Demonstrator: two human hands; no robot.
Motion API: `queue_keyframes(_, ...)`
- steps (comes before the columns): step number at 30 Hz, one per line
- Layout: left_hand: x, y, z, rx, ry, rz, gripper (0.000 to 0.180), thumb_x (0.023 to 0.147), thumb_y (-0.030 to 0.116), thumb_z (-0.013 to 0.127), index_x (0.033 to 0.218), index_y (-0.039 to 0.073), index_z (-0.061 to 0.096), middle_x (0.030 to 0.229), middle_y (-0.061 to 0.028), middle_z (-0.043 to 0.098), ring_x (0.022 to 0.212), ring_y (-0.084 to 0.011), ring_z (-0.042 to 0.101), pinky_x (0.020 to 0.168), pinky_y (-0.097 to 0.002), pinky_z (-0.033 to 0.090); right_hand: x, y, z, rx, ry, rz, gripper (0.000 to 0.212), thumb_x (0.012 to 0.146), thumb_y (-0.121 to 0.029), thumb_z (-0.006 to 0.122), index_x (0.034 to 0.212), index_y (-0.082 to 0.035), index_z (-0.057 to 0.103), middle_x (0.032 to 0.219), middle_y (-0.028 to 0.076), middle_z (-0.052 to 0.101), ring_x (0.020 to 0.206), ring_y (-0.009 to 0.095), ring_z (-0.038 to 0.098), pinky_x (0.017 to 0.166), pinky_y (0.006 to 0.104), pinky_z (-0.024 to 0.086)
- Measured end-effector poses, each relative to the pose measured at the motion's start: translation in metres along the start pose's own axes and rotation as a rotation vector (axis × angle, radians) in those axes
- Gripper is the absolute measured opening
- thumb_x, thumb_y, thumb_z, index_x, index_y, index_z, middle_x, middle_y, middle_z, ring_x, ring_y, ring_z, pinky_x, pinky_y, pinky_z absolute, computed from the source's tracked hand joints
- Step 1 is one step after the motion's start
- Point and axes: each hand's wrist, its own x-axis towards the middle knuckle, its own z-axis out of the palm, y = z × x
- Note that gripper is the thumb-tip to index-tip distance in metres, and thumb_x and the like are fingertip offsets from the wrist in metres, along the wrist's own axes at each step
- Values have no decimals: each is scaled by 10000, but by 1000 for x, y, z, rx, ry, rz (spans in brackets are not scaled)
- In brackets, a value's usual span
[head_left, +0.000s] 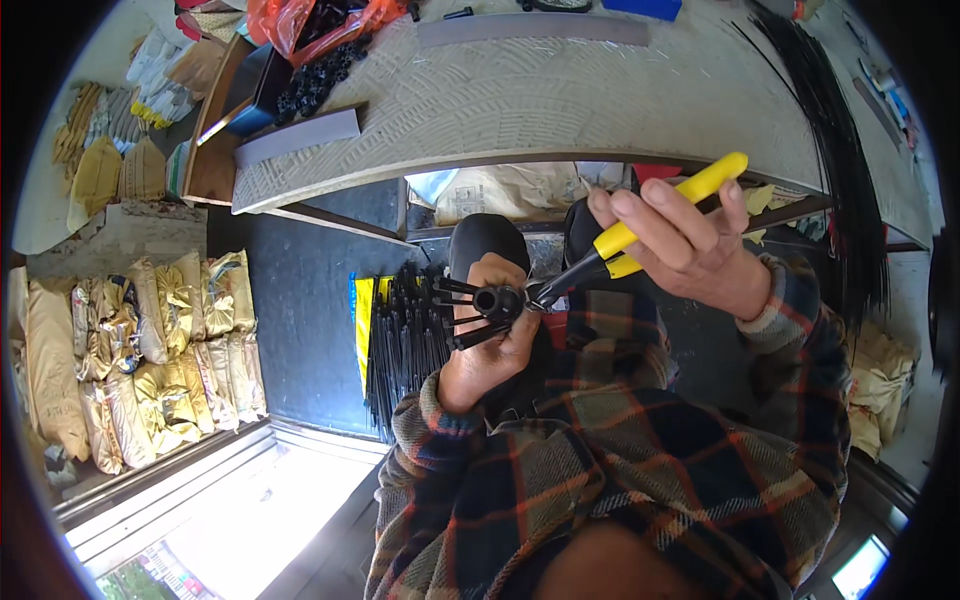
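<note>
In the middle, my left hand (478, 370) is closed around a black frame (488, 302) with a hollow round hub and several thin rods fanning out to its left. The hub faces up at me. My right hand (690, 240) grips pliers with yellow handles (617, 240), one handle sticking out past the fingers at the upper right. Their dark jaws meet the right side of the hub, near my left fingertips. What exactly the jaws pinch is too small to make out.
Ahead stands a pale table (560, 100) with dark small parts (320, 75), an orange plastic bag (300, 25) and long black strands (830, 130). Bundled black rods (405, 345) stand left of my knees. Wrapped tan packages (165, 360) line the far left.
</note>
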Motion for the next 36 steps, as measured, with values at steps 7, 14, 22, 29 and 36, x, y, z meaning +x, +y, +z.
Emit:
queue_keyframes(7, -4, -2, 1, -10, 35, 7, 205, 797, 6, 561, 909, 32, 391, 850, -83, 457, 678, -106, 475, 605, -230, 413, -26, -60, 8, 98, 59, 342, 225, 714, -82, 730, 881, -78, 580, 1057, 41, 518, 1011, 200, 528, 1013, 458, 234)
queue_keyframes(14, -6, -5, 5, -86, 61, -27, 218, 787, -17, 547, 923, 31, 385, 868, -90, 451, 694, -122, 491, 635, -247, 432, -31, -49, -8, 350, -78, 368, 221, 715, -63, 716, 875, -52, 563, 1009, 69, 513, 874, 210, 537, 852, 406, 385)
queue_keyframes(22, -1, 10, -7, -152, -95, 3, 385, 733, -41, 636, 1085, 0, 487, 877, -106, 572, 751, -181, 576, 681, -275, 461, 1, 51, -30, 1299, -973, -52, 266, 838, -124, 596, 1026, -9, 446, 1008, 114, 537, 777, 231, 599, 626, 327, 497)
queue_keyframes(29, 1, 3, -11, -190, -356, -73, 601, 526, 308, 835, 1009, 26, 615, 945, -109, 647, 845, -183, 616, 762, -301, 464, -21, 26, -29, 2293, -1512, 520, 541, 836, -141, 616, 1236, -3, 279, 938, 90, 547, 655, 154, 602, 547, 278, 493)
queue_keyframes(36, 11, 0, -9, -289, -390, 61, 570, 572, 214, 805, 1056, 6, 586, 1008, -124, 636, 856, -249, 632, 758, -308, 487, -23, 33, -39, 2094, -1461, 412, 462, 840, -151, 608, 1210, -30, 359, 903, 119, 575, 696, 214, 631, 589, 284, 490)
